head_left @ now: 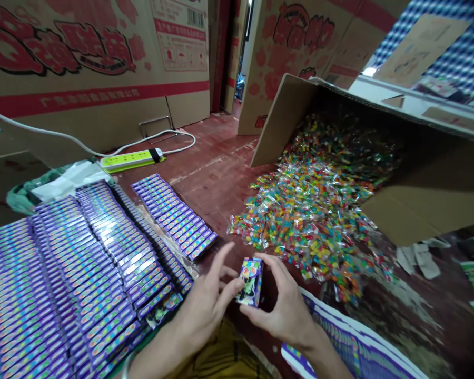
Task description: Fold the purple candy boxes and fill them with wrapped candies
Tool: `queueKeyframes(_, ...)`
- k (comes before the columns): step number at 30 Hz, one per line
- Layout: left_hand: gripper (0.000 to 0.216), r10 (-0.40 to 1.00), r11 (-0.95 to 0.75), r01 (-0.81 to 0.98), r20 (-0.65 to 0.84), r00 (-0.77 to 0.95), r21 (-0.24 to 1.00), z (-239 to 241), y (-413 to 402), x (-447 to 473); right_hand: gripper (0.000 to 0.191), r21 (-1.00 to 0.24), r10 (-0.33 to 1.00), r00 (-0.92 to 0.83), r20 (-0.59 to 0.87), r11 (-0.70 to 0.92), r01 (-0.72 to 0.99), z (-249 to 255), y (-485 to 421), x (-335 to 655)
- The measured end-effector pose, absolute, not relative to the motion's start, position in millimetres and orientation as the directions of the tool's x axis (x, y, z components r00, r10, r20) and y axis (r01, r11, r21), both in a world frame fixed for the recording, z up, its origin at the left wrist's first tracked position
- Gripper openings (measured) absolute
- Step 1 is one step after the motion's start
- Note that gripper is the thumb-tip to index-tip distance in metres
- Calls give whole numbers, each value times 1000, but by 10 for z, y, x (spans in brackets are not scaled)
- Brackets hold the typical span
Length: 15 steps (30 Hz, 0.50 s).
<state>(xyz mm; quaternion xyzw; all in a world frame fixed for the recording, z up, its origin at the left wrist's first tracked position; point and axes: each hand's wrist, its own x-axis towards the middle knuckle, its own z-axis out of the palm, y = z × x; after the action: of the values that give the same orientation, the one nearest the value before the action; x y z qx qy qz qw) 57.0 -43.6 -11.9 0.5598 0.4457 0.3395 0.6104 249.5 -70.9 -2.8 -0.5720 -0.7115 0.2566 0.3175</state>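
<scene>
Right hand (286, 305) is holding the little box (250, 283) endwise, half-curled; left hand (208, 292) is loosely touching. Guessing light, crushable; pinch edges.

Small printed purple box (249, 283), one, held between index finger and thumb of the right hand (287, 301); left hand (205, 299), thumb at its left edge, index raised. Like boxes, packed rows (120, 245), at left; separate row of same (174, 216), beyond. Yellow-green power strip (132, 160), white cord (59, 132). Open cardboard carton (430, 195), on its side; clear packets of multicoloured candies (312, 210), heaped in and before its mouth. Flat purple printed cardboard (345, 337), stacked, beside right forearm. Large red-printed cartons (102, 95), behind. Worn red-brown surface (217, 152).
</scene>
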Motion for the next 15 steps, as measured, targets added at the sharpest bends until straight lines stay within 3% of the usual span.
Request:
queueKeyframes(2, 54, 984, -6, 371, -60, 166, 929, -27, -345, 291, 88, -657, 980, -90, 177, 186, 731, -57, -640, 2331)
queueKeyframes(6, 39, 986, -104, 593, 160, -42, 799, 10, -115, -178, 107, -523, 975, -106, 194, 194, 830, -100, -448, 1923)
queueKeyframes(11, 33, 973, -158, 685, 229, -14, 711, -165, 35, -285, 118, -385, 975, -110, 191, 178, 906, -160, -165, 1530)
queueKeyframes(15, 29, 950, -205, 681, 309, -34, 703, -169, -20, -214, 120, -360, 980, -115, 162, 168, 918, -220, -48, 1369)
